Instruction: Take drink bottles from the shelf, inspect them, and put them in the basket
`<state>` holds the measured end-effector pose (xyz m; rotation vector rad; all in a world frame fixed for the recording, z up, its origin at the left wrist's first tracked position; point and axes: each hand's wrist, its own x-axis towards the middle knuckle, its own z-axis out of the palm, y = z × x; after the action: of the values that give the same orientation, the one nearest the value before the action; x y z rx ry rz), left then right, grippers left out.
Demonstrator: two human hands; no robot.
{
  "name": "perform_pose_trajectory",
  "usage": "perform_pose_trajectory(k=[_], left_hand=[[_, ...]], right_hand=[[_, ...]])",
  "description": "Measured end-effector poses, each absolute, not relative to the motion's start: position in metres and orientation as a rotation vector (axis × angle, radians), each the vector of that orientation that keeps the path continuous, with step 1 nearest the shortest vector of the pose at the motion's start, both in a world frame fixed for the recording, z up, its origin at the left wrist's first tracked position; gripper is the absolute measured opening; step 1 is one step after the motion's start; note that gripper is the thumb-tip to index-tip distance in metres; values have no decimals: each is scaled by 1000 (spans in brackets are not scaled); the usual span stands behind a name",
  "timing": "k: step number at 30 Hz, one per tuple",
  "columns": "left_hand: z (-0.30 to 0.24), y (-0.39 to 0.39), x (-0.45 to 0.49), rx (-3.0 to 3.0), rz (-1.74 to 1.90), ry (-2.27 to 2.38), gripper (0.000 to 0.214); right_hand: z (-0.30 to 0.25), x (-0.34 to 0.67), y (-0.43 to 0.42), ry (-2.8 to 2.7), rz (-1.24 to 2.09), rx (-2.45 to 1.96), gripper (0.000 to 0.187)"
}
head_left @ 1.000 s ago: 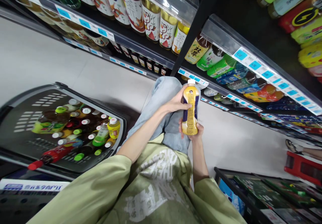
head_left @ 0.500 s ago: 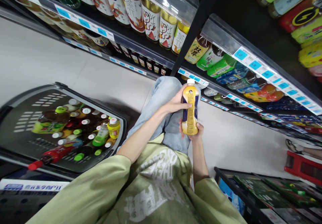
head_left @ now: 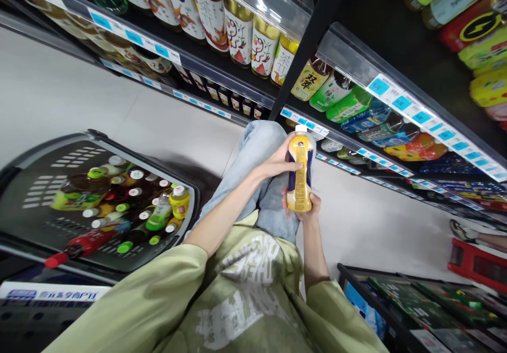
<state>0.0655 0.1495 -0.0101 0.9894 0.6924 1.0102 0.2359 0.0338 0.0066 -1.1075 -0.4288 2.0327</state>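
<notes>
A yellow drink bottle [head_left: 301, 184] with a white cap and dark blue side panels is held upright between both my hands, in front of my knees. My left hand [head_left: 279, 161] is closed round its upper left side, thumb lying across the label. Lower down, my right hand [head_left: 310, 207] grips the base, with fingertips showing on the left side and the thumb on the right. The fingers behind the bottle are hidden.
A grey shopping basket [head_left: 24, 226] full of drink bottles stands at the left. Ahead run store shelves [head_left: 237, 86] of bottled drinks with price tags. At the lower right are stacked goods [head_left: 420, 300], a red basket [head_left: 477, 263] and another person's foot [head_left: 461, 230].
</notes>
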Motion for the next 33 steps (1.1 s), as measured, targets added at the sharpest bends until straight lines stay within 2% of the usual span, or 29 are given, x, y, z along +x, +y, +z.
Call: perform_pose_trajectory(k=[4, 11, 20, 28, 33], left_hand=[[-9, 150, 67, 975, 1016, 669, 121], [1, 151, 66, 881, 1013, 692, 110], [2, 138, 68, 996, 833, 605, 151], [6, 136, 67, 900, 742, 627, 152], [13, 136, 66, 894, 751, 550, 160]], right_hand=[[11, 235, 35, -420, 2023, -1112, 70], [22, 228, 39, -531, 2026, -1102, 72], [16, 227, 36, -691, 1835, -1268, 69], [12, 230, 33, -565, 1880, -1270, 70], [6, 230, 30, -489, 1870, -1200, 66]])
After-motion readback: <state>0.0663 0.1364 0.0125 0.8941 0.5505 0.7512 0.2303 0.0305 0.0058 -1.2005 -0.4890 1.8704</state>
